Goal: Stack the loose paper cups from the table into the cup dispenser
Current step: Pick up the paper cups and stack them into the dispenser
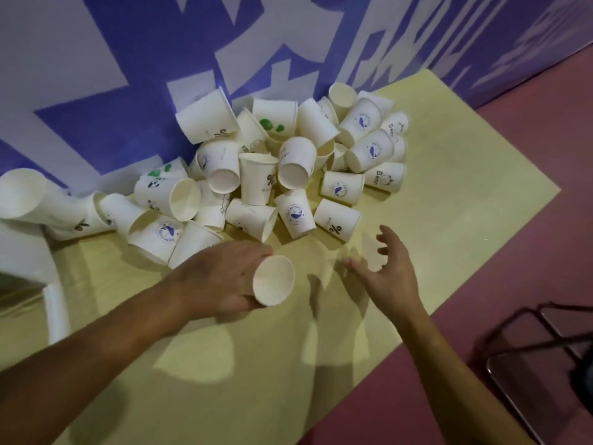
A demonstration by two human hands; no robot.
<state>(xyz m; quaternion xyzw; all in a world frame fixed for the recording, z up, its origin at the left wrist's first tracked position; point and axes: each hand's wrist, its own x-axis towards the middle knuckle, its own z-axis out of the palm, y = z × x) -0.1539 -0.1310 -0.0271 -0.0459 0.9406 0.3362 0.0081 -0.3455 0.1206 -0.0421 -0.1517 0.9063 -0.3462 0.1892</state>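
A heap of several white paper cups [256,175] lies against the wall at the far side of the pale yellow table [244,374]. My left hand [218,277] grips one paper cup [274,280] on its side, with the mouth facing me. To its right, my right hand [386,271] hovers over the table with fingers spread and nothing in it, just short of a cup printed with a % sign [337,220]. A white tube-like stack of cups [35,203], possibly the cup dispenser, juts in at the far left.
A purple-and-white patterned wall [128,75] backs the table. The table's right edge runs diagonally beside a reddish floor [529,220]. A dark metal-framed chair [545,364] stands at the lower right. A white object [25,258] sits at the left edge.
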